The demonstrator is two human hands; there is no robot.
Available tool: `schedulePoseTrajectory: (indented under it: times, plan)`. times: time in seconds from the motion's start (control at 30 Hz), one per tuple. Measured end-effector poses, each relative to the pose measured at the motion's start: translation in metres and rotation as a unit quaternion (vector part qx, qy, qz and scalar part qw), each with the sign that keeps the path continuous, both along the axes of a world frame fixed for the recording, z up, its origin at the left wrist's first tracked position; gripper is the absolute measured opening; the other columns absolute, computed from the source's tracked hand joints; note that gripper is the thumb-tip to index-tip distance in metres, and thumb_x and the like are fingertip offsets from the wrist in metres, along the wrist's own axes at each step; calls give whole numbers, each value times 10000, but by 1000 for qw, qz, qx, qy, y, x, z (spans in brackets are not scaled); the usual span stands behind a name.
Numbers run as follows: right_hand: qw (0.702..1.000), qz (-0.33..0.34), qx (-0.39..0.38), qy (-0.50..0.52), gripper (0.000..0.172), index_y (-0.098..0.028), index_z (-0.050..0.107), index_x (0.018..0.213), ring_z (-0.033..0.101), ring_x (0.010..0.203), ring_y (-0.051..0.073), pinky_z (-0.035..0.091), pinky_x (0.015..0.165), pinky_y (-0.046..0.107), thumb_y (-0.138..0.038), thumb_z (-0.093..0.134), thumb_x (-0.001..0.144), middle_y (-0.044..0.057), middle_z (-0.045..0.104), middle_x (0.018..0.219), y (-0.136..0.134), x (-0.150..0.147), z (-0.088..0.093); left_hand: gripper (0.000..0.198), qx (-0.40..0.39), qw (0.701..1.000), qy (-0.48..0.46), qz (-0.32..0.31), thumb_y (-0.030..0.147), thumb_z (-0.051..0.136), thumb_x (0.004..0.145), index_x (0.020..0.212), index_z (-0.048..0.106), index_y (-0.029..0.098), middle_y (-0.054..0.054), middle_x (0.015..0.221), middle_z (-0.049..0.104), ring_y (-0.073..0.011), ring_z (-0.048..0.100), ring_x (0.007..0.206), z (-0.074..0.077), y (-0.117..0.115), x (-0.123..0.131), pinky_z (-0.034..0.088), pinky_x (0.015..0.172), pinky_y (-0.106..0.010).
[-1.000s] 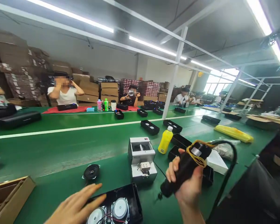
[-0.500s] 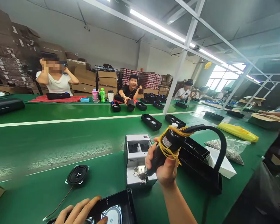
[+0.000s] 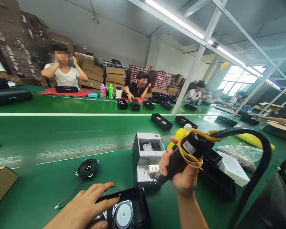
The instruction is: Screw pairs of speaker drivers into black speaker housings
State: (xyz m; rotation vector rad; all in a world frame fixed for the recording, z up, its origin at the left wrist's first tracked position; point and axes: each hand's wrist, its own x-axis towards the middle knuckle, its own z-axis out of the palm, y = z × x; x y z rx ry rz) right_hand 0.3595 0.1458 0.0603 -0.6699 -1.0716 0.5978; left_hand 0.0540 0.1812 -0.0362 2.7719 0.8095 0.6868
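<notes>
My right hand [image 3: 184, 183] is wrapped around a black electric screwdriver [image 3: 180, 162] with a yellow cord wound about its upper body. The screwdriver's nose points down at the front of a grey-and-white screw feeder [image 3: 138, 159]; whether it touches is hard to tell. Fingers spread, my left hand [image 3: 83, 205] reaches over a black speaker housing [image 3: 143, 203] at the bottom edge, its index fingertip by a hole in it. Inside the housing sits a speaker driver [image 3: 124, 214], round silvery back up. A loose black speaker [image 3: 87, 168] with a thin wire lies beyond my left hand.
Behind the screwdriver lie a long black housing [image 3: 216, 179], a white box [image 3: 233, 168] and a bag of screws [image 3: 240, 156]. A cardboard box [image 3: 2, 187] stands at left. Across the green bench [image 3: 62, 130], several people sit among more black housings [image 3: 162, 122]. A thick black cable [image 3: 264, 159] arches right.
The view has shifted, bringing a yellow object in behind the screwdriver. My left hand has come further into view, its fingers lifted and spread. The screwdriver's nose is still at the feeder's front.
</notes>
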Motion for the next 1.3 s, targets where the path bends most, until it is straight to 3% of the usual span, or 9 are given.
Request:
schedulePoseTrajectory:
  times: [0.17,0.27,0.37,0.57,0.73,0.87,1.0,1.13,1.3]
  plan:
    - [999,12,8,47,647,-318,713,1204,440,332,98,392,309,224,-828,691,806,-75,547,602,-24,-17,26,693,-94,990,97,-51,195,690,891,1449,570,589,53,1583,596,-334,662,1353,36,1,7,606,1034,-551]
    - [998,-16,-2,56,567,-341,752,1135,383,277,101,347,262,240,-800,723,803,-80,508,539,-42,-31,42,667,-148,981,111,-54,162,712,858,1399,636,545,21,1571,606,-374,645,1360,43,-4,15,535,1095,-655]
    - [999,-5,-37,16,376,-432,728,1170,333,231,113,353,259,275,-678,713,886,-95,456,492,-52,-33,37,550,-169,979,98,-65,165,691,885,1330,705,488,-9,1495,649,-353,667,1293,43,-5,19,533,1081,-602]
    - [946,208,-245,-47,473,-330,708,679,322,198,163,372,266,312,-775,668,833,-100,253,324,-26,-23,-10,457,-129,986,71,-79,182,589,974,1338,708,432,-27,1401,673,-291,682,1160,40,-6,20,528,974,-450]
    - [840,481,-237,-82,636,-280,766,687,569,320,241,543,397,386,-693,407,1011,-8,470,345,-10,-41,-19,363,-96,988,90,-76,262,509,1046,1335,681,397,-50,1402,647,-305,676,1118,37,-9,20,524,880,-475]
    - [801,552,-203,-110,701,-256,755,631,662,448,269,604,535,434,-630,332,1046,102,673,502,-7,-57,-22,359,-90,988,101,-74,301,479,1062,1356,653,407,-49,1401,634,-299,665,1098,35,-10,19,525,869,-493]
    - [829,509,-220,-76,723,-264,598,470,581,365,223,535,434,361,-705,404,1009,65,604,435,-3,-64,-26,343,-95,987,99,-77,310,464,1071,1342,656,393,-49,1351,637,-276,648,1083,34,-9,19,526,890,-478]
    - [819,530,-188,-118,689,-261,620,502,602,363,246,539,406,371,-673,414,1014,54,582,420,-1,-64,-26,345,-87,988,97,-77,315,450,1075,1342,657,382,-55,1344,637,-273,646,1063,34,-9,19,522,875,-473]
    - [944,291,-153,-30,469,-331,770,723,417,271,174,476,346,327,-595,506,1007,-12,499,408,-28,-80,-40,350,-83,988,104,-77,319,462,1069,1353,658,376,-60,1353,634,-276,647,1072,34,-8,20,522,862,-467]
